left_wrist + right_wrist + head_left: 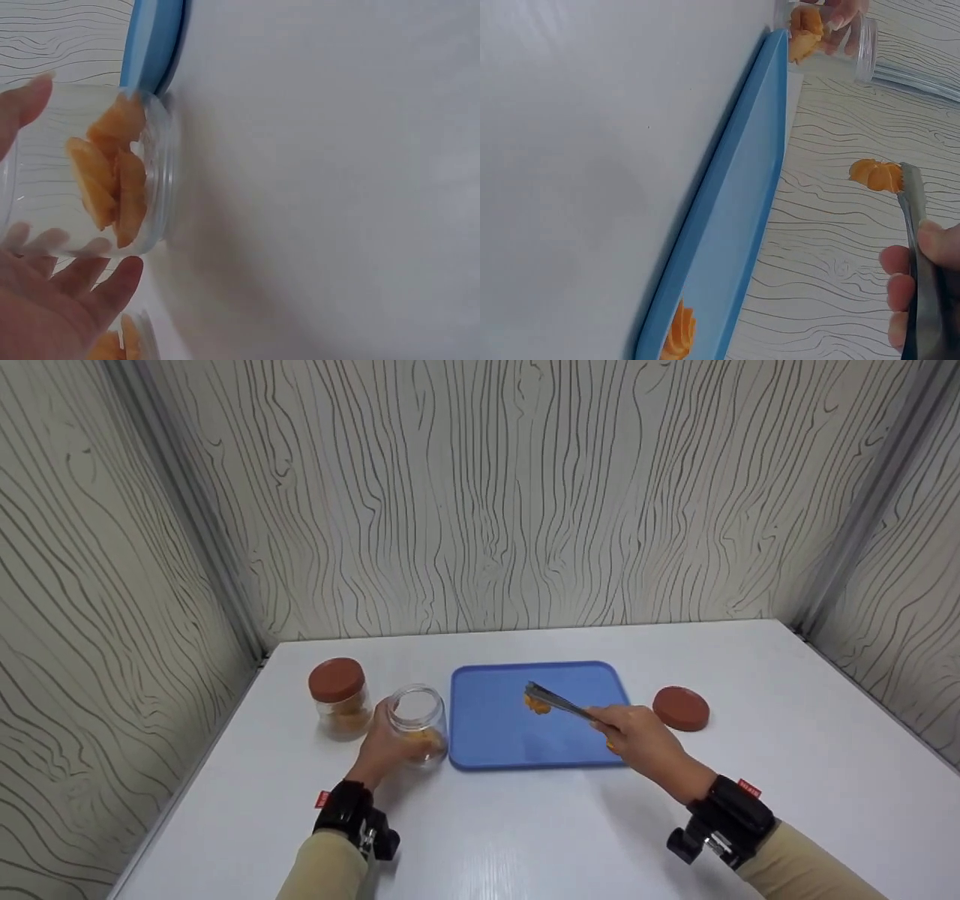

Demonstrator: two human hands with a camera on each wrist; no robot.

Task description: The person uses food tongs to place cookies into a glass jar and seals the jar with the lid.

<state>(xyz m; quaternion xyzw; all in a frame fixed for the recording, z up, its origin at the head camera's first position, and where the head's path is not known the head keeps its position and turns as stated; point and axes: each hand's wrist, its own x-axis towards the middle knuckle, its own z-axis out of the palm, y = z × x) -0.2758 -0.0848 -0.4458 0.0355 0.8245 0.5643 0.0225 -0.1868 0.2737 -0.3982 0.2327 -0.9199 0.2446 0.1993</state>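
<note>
My left hand (385, 750) grips an uncovered clear jar (418, 712), which stands on the table at the tray's left edge. Several orange-yellow pieces (112, 169) lie at the jar's bottom in the left wrist view. With my right hand (637, 739) I hold metal tongs (561, 703) above the blue tray (487, 727). Their tips pinch one ridged orange piece (876, 175), raised off the tray. Another orange piece (679, 334) lies on the tray, mostly hidden behind my right hand in the head view.
A second jar (345, 716) with a reddish-brown lid (337, 679) stands left of my left hand, with orange pieces inside. A loose reddish-brown lid (681, 708) lies right of the tray. Patterned panels (480, 495) border the white table (495, 832) at the back and sides.
</note>
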